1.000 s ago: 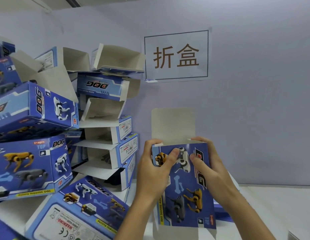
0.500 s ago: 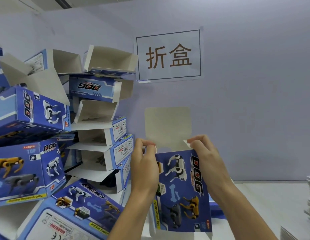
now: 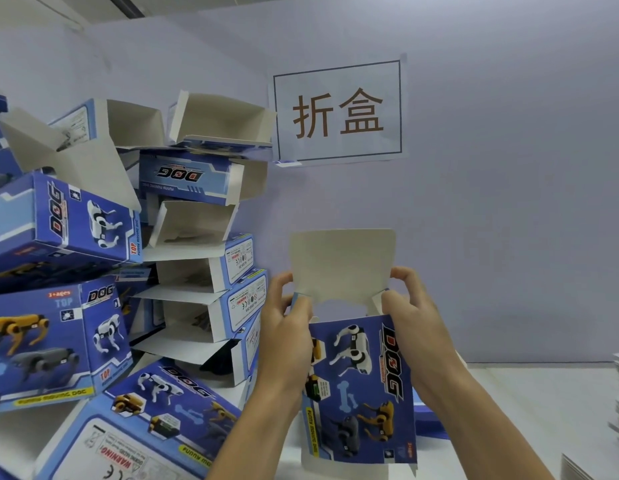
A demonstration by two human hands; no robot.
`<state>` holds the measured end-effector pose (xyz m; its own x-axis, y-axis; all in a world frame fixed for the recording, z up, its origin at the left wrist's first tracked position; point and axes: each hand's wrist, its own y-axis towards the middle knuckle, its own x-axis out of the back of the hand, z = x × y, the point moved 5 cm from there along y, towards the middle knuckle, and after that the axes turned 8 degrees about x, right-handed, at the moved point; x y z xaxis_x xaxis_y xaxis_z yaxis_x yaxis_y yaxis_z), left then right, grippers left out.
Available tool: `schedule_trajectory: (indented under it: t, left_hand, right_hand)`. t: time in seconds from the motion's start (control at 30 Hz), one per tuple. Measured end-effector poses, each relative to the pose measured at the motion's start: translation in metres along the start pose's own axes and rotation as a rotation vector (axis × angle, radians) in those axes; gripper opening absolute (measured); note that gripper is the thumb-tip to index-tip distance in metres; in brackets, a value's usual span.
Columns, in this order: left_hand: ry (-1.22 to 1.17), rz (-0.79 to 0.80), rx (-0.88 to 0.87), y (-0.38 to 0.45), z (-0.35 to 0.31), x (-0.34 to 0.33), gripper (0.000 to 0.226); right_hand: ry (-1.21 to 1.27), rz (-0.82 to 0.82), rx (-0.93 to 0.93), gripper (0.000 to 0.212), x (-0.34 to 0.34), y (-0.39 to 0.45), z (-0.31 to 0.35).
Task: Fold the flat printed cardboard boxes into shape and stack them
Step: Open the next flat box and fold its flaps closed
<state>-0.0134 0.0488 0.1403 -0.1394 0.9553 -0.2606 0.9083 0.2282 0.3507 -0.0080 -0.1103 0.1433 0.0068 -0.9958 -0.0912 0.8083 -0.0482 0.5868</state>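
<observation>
Head view: left hand (image 3: pixel 284 327) and right hand (image 3: pixel 410 318) each grip a top corner of the box (image 3: pixel 360 389), upright above the table (image 3: pixel 543 393). Thumbs have left its front; side flaps now spread, lid raised. Stacked boxes (image 3: pixel 197 258) wait left, behind.

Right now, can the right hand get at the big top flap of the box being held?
Probably yes. The right hand grips the box at its upper right corner, and the top flap stands upright beside its fingers, nothing between them.

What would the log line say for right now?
step: folding | left hand: grips box | right hand: grips box | top flap: upright
</observation>
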Motion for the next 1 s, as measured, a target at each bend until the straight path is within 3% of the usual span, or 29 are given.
schedule_trajectory:
  t: [0.17,0.3,0.53,0.7,0.83,1.0]
  left_hand:
    - [-0.065,-0.044,-0.030,0.002,-0.001,0.005,0.054]
    - [-0.072,-0.079,-0.207,0.002,-0.007,0.010,0.020]
    - [-0.264,-0.136,-0.188,0.004,0.004,0.021,0.027]
    - [-0.230,-0.118,-0.179,0.004,-0.003,0.017,0.033]
    - [-0.186,-0.102,-0.076,0.009,-0.001,0.020,0.036]
    - [-0.120,-0.023,-0.026,0.013,-0.002,0.022,0.041]
  right_hand:
    - [0.095,0.033,0.039,0.039,-0.003,-0.002,0.002]
    - [0.177,-0.019,0.095,0.017,-0.005,-0.004,-0.001]
    - [0.275,-0.101,0.113,0.029,-0.001,-0.007,-0.013]
    - [0.311,0.054,0.118,0.025,-0.013,-0.001,-0.002]
    - [0.195,0.254,0.169,0.073,-0.021,-0.008,0.002]
    - [0.095,0.046,0.228,0.068,-0.006,-0.008,0.002]
